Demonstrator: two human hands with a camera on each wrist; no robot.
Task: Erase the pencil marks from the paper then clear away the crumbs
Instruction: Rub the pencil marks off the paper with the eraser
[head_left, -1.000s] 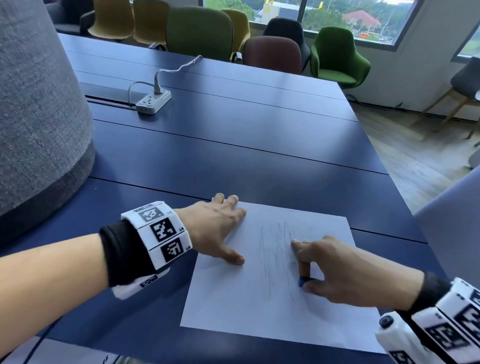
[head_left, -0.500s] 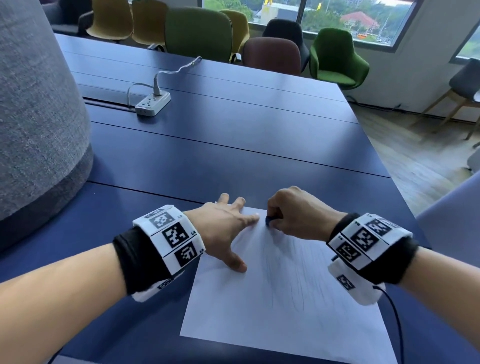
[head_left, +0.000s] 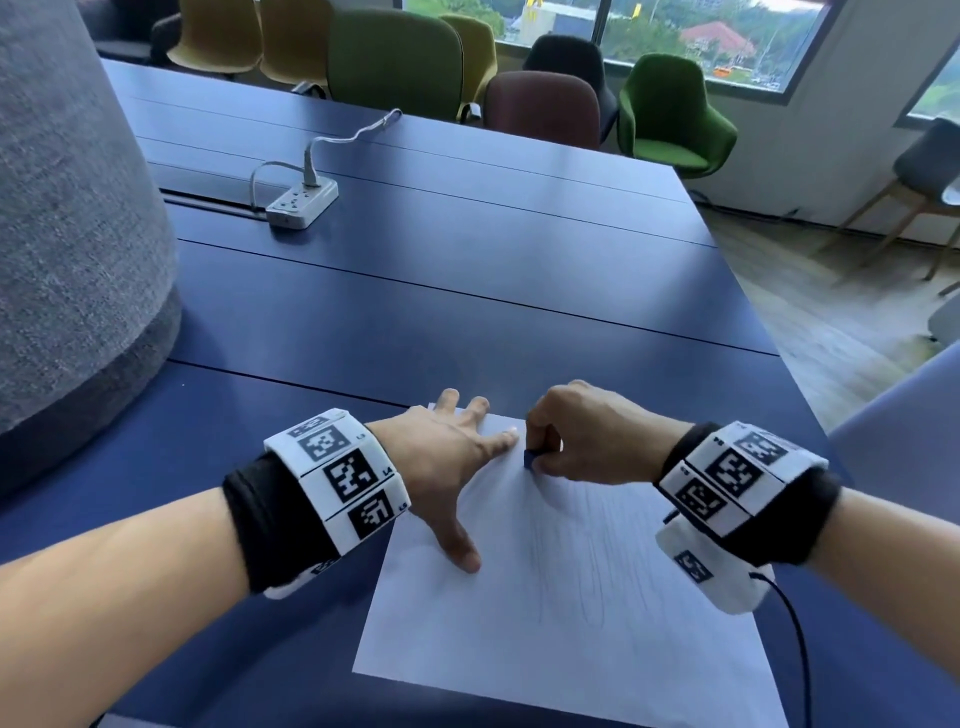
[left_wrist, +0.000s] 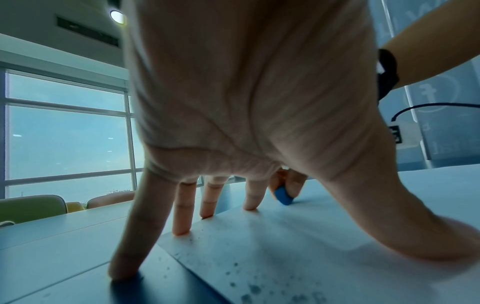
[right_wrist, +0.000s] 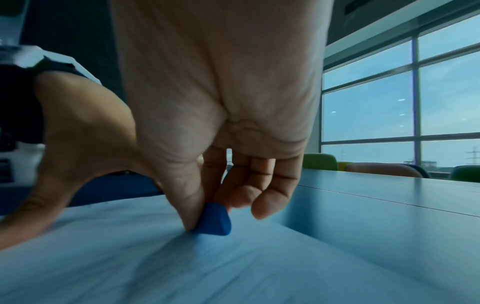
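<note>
A white sheet of paper (head_left: 597, 634) lies on the dark blue table (head_left: 467, 291), with faint pencil scribbles (head_left: 587, 561) down its middle. My left hand (head_left: 452, 457) presses flat on the sheet's left part, fingers spread straight; some fingertips (left_wrist: 122, 267) reach past the paper's edge onto the table. My right hand (head_left: 576, 436) pinches a small blue eraser (head_left: 530, 460) between thumb and fingers, its tip on the paper near the far edge, close to my left index finger. The eraser (right_wrist: 214, 220) shows clearly in the right wrist view. Dark crumbs (left_wrist: 249, 286) speckle the paper under my left palm.
A white power strip (head_left: 301, 202) with its cable lies at the far left of the table. A grey fabric-covered shape (head_left: 67, 234) stands at the left. Coloured chairs (head_left: 670, 109) line the far side. The table's right edge (head_left: 774, 343) drops to wooden floor.
My right hand with the eraser swept from the lower middle of the sheet up to its far edge, then held near there. My left hand stayed pressing the paper.
</note>
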